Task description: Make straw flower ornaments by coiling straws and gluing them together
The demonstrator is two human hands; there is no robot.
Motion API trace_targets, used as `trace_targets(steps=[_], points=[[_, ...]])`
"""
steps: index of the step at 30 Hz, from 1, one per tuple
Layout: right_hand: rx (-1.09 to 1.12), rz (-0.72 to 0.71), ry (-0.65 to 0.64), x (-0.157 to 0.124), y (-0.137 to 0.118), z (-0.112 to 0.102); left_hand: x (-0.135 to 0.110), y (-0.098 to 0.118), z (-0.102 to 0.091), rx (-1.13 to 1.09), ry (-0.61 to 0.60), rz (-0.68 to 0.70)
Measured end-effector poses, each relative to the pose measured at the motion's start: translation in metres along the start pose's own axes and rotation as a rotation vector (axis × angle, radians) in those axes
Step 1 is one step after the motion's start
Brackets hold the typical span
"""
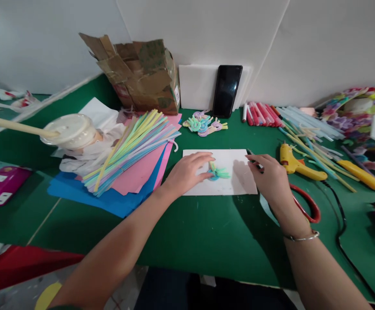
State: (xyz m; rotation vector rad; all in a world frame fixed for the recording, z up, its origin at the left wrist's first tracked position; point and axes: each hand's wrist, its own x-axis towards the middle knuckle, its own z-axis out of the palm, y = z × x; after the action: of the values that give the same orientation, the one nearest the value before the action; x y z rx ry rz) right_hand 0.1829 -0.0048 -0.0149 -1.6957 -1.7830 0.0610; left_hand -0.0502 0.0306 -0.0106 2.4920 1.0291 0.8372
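On the white card (239, 183) lies a small curled pipe-cleaner piece (219, 173) in teal, green and yellow. My left hand (187, 172) comes in from the left, its thumb and fingertips closed about the piece's left side. Over the card's right edge, my right hand (269, 178) is closed on a slim dark pen-like tool (251, 152); most of its length is hidden by the fingers. Scissors with red handles (310, 204) lie partly under my right wrist. Several finished pipe-cleaner curls (203, 123) sit behind the card.
Left are pastel pipe cleaners (136, 148) on coloured sheets (116, 206), and a lidded tub (71, 131). A cardboard box (145, 77) and a phone (228, 91) stand behind. Right are red markers (261, 114), a yellow glue gun (299, 165) with its cord, and a yellow cutter (363, 175).
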Motion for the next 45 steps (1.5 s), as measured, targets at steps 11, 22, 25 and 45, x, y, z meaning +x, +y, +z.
trace_targets(steps=[11, 22, 25, 45], points=[[-0.014, 0.073, -0.062, -0.003, 0.011, 0.01, -0.003, -0.02, 0.014, 0.247, 0.005, -0.425], [0.022, -0.033, 0.068, 0.001, -0.001, 0.001, -0.001, -0.013, 0.002, 0.274, 0.132, -0.188], [0.114, -0.143, 0.063, 0.002, -0.011, 0.002, 0.0, -0.009, -0.001, 0.132, 0.092, 0.011], [0.287, -0.264, -0.229, -0.003, -0.023, 0.016, 0.002, -0.009, 0.003, 0.031, -0.133, 0.152]])
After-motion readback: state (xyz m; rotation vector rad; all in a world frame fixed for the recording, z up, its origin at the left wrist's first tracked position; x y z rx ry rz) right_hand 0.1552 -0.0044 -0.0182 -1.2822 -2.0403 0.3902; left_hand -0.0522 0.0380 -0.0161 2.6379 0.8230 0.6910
